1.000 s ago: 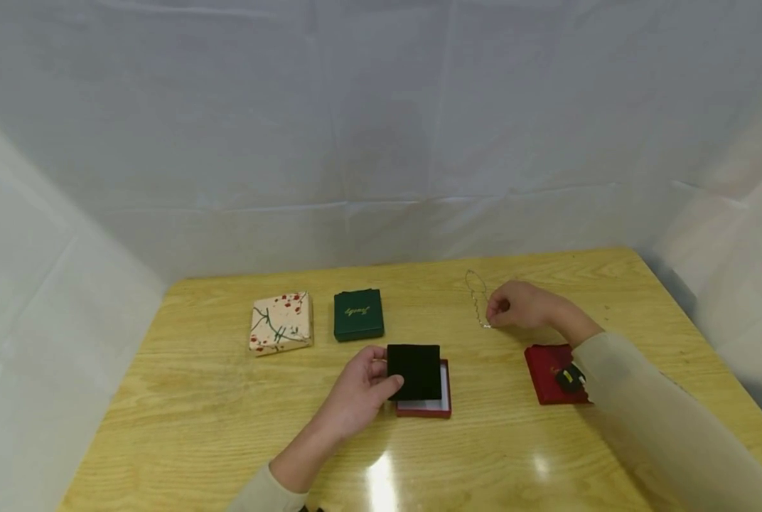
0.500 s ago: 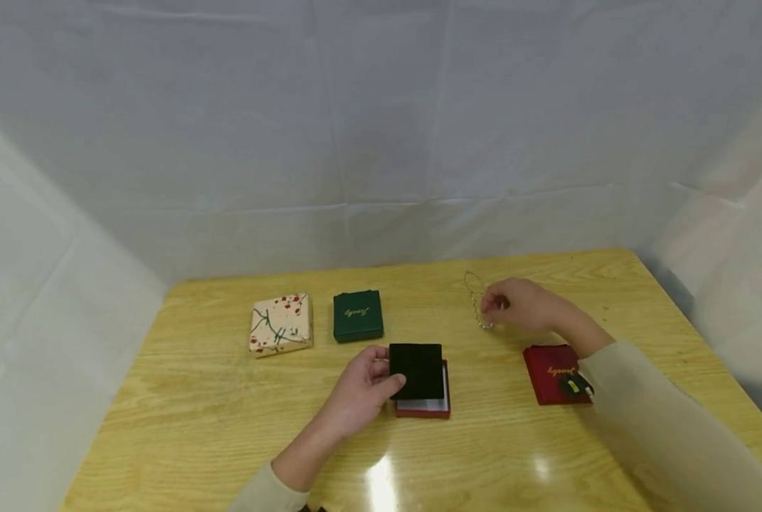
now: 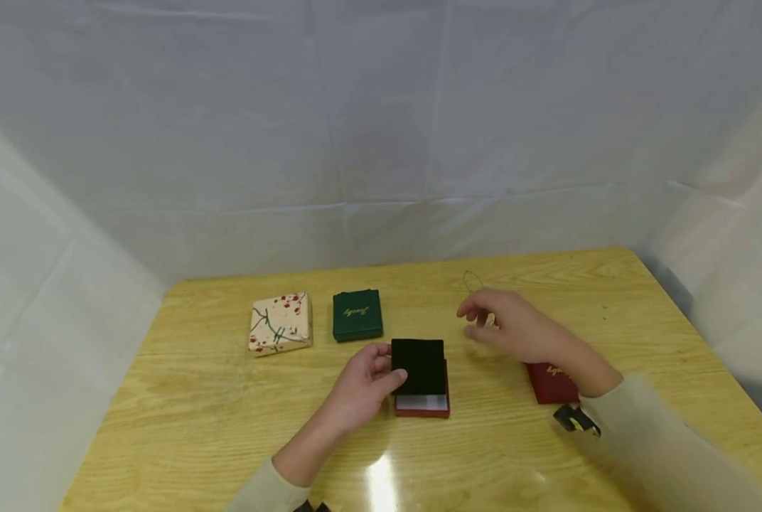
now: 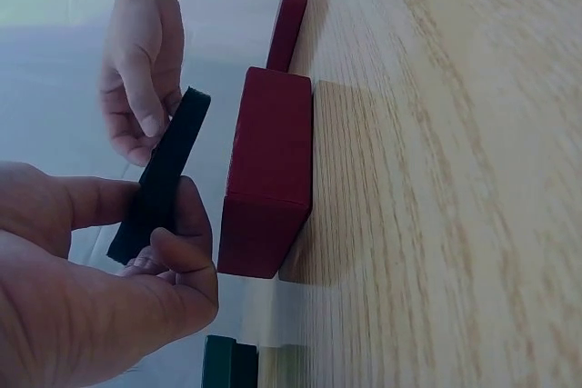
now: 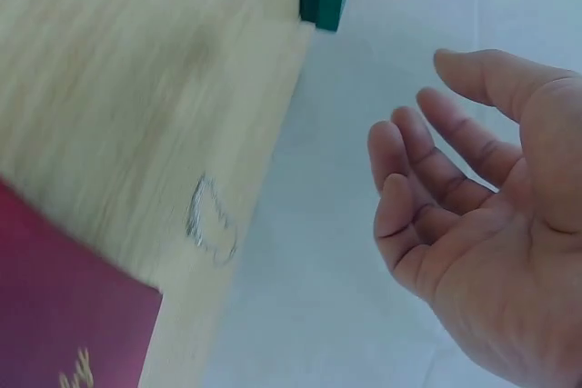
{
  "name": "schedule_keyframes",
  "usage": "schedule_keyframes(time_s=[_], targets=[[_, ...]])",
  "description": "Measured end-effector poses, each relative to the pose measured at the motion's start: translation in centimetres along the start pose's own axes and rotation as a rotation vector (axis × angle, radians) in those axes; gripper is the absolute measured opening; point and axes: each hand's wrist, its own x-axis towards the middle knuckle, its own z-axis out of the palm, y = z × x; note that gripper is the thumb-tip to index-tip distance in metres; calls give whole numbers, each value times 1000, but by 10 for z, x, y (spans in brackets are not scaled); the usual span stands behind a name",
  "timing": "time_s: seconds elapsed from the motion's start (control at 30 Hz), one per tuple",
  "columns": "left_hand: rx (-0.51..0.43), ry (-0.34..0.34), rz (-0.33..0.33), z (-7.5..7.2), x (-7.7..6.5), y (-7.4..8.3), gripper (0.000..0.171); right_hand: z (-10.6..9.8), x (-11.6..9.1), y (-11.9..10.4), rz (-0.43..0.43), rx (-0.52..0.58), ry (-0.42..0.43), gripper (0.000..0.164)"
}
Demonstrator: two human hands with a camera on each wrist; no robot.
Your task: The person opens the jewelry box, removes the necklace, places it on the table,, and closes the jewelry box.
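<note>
My left hand (image 3: 358, 390) pinches a thin black square jewelry-box pad (image 3: 418, 364) by its left edge. The pad hovers above an open red box base (image 3: 422, 412), whose pale inside shows at the front. In the left wrist view the pad (image 4: 168, 174) tilts beside the red base (image 4: 268, 138), apart from it. To the right of the pad, my right hand (image 3: 512, 328) is in the air with loosely bent fingers and holds nothing. Behind it a thin silver necklace (image 3: 473, 280) lies on the table, partly hidden by the hand; the right wrist view shows the whole necklace (image 5: 211, 223).
A red lid (image 3: 550, 384) with gold lettering lies on the right, partly under my right forearm. Further back stand a green box (image 3: 357, 315) and a floral cream box (image 3: 281, 323). White sheeting (image 3: 381, 142) hangs behind the wooden table (image 3: 208, 419).
My right hand has come away from the necklace, leftward and nearer to me, and its fingers have loosened. The necklace stays on the table. The black pad has shifted slightly up and back.
</note>
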Motion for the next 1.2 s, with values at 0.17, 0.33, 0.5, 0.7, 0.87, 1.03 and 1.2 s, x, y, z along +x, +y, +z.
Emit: schedule_keyframes(time_s=[0.17, 0.33, 0.5, 0.7, 0.87, 1.03, 1.2], targets=[[-20, -4, -2, 0, 1, 0, 44, 12, -7, -13, -38, 11, 32, 31], [-38, -11, 3, 1, 2, 0, 42, 26, -13, -21, -59, 16, 30, 47], [-59, -13, 2, 1, 3, 1, 42, 39, -17, -27, -87, -36, 36, 67], [-84, -26, 1, 0, 4, 1, 41, 52, -20, -30, -138, -126, 60, 79], [-100, -47, 2, 0, 4, 0, 41, 60, -20, -30, -181, -171, 71, 80], [-112, -61, -3, 0, 3, 0, 41, 63, -22, -30, -180, -188, 74, 74], [-89, -51, -8, -1, 3, 1, 44, 63, -23, -31, -184, -192, 79, 70]])
